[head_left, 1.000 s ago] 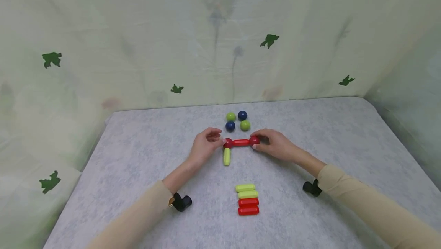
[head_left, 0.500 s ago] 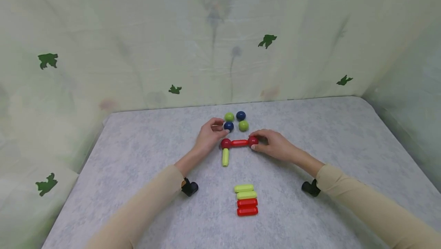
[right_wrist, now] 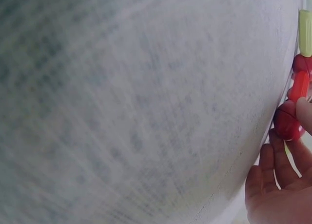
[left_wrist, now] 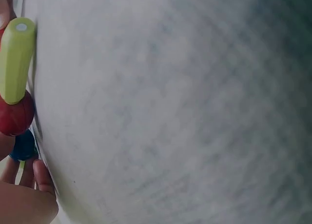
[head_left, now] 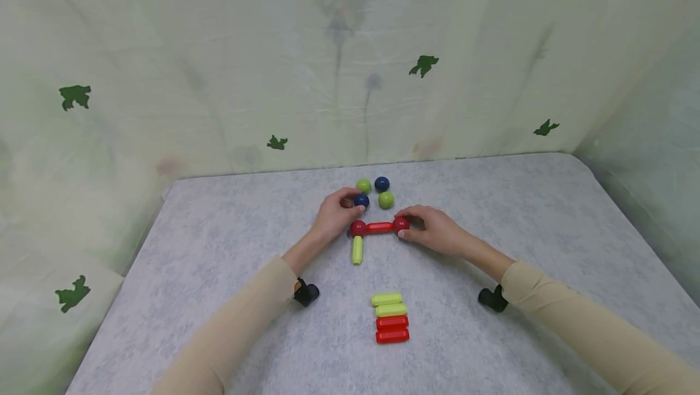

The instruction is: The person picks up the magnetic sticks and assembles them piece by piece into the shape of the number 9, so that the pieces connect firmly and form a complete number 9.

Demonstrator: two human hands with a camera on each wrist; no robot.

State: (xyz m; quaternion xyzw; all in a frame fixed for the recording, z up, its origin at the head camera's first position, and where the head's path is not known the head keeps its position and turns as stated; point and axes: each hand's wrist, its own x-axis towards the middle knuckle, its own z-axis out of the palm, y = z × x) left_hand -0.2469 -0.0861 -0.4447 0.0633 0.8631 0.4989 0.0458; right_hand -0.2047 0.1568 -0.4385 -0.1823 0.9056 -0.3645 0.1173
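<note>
Where the head view looks down on the tabletop (head_left: 229, 219), my left grip (head_left: 337, 211) pinches the near blue ball (head_left: 361, 202) between thumb and fingers; I cannot tell whether that ball is raised or resting. My right grip (head_left: 437, 231) pinches the right red ball (head_left: 401, 224), one end of a joined piece: the joined red rod (head_left: 380, 227) runs across to the left red ball (head_left: 358, 228), from which the joined yellow-green rod (head_left: 357, 250) points back towards me. I judge that this hold steadies the joined piece. Close by lie the far green ball (head_left: 363, 186), the far blue ball (head_left: 381, 184) and the near green ball (head_left: 386, 200), bunched, I suppose, for easy reach. Nearer me, two loose yellow-green rods (head_left: 386, 299) and two loose red rods (head_left: 392, 322) lie side by side, probably grouped by colour for easy choosing. No container shows. From the left wrist, the joined yellow-green rod's free end bears a pale round spot (left_wrist: 21, 27), and the near blue ball sits partly hidden among my fingers, past the left red ball. From the right wrist, my thumb and fingers flank the right red ball, which should stop it rolling.
</note>
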